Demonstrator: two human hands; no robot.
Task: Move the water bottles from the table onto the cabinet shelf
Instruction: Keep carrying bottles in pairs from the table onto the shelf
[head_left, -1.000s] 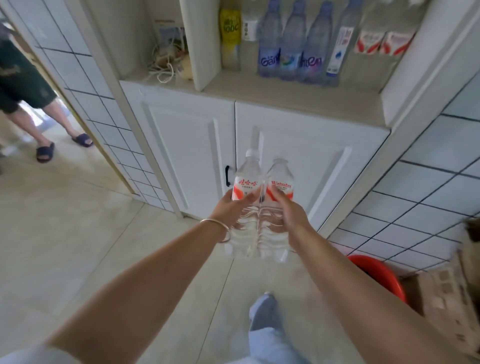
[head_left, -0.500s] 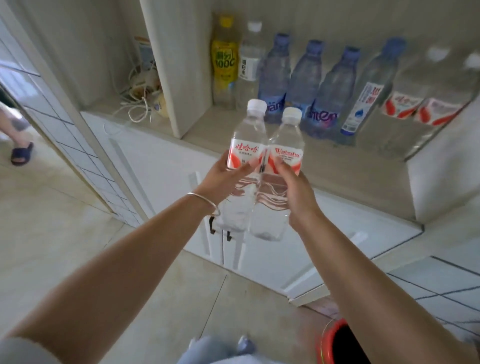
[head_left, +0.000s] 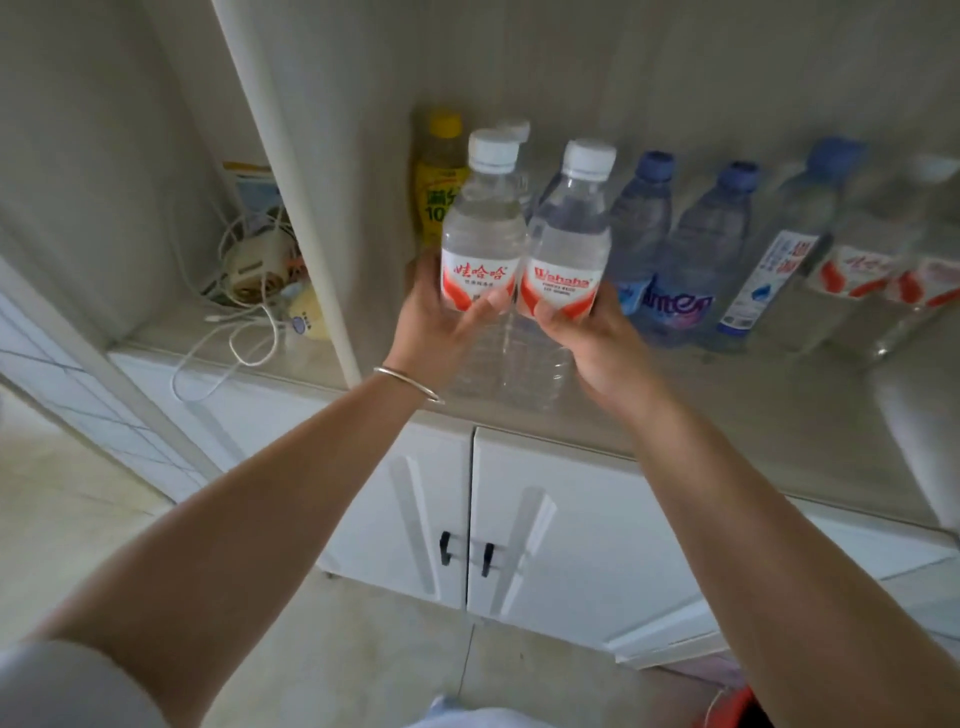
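Clear plastic, white caps and red-and-white labels: that is what I hold, one small water bottle in each hand, both upright and side by side with their labels touching, raised in front of the open cabinet shelf (head_left: 727, 395). My left hand (head_left: 434, 317) has its grip closed around the left bottle (head_left: 480, 244) at the lower edge of the label, thumb laid across the front and fingers wrapped behind. My right hand (head_left: 592, 338) grips the right bottle (head_left: 569, 249) the same way, thumb on the front below the label, the rest of the fingers curled round the far side. Whether the bottle bases touch the shelf board I cannot tell; they show through blurred, low over its front part. A thin metal bangle (head_left: 410, 382) sits on my left wrist. Behind my two bottles stands a row along the back of the shelf: a yellow-capped drink bottle (head_left: 439, 176) at the left, a white-capped one mostly hidden, then blue-capped water bottles (head_left: 701, 249) and, further right, more clear bottles with red labels (head_left: 852, 280), blurred. A white upright panel (head_left: 291, 197) divides this bay from the one to the left, where a tangle of white cables (head_left: 244, 291) lies. Below the shelf are two white cabinet doors (head_left: 545, 519) with small dark handles.
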